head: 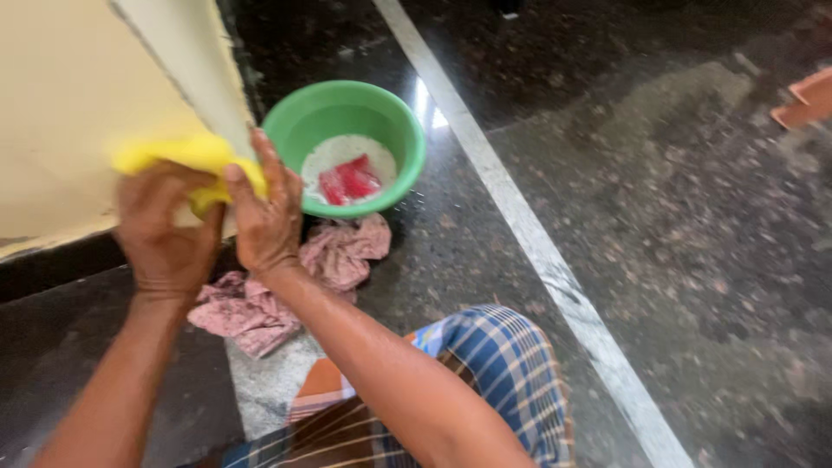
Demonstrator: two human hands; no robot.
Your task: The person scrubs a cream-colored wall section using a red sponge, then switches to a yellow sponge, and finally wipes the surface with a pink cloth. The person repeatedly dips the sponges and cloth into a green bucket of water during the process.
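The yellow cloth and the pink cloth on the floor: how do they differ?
The yellow cloth is bright and plain, gripped by the left hand and right hand against the cream wall; the pink cloth is faded, lying crumpled beside the green bowl. Both look bunched.

1. My left hand and my right hand squeezed a yellow sponge. It looked soft and squashy, and not shiny.
2. The cream wall beside it was painted. It looked flat and dull, with a little dirt near the bottom.
3. The green bowl was smooth plastic with a small shine on its rim.
4. The water in the bowl looked milky, and a red thing in it looked wet and glossy.
5. The pink rag was crumpled cloth, soft and dull.
6. The dark floor was speckled stone, polished and shiny.
7. My checked wrap was thin woven cloth.
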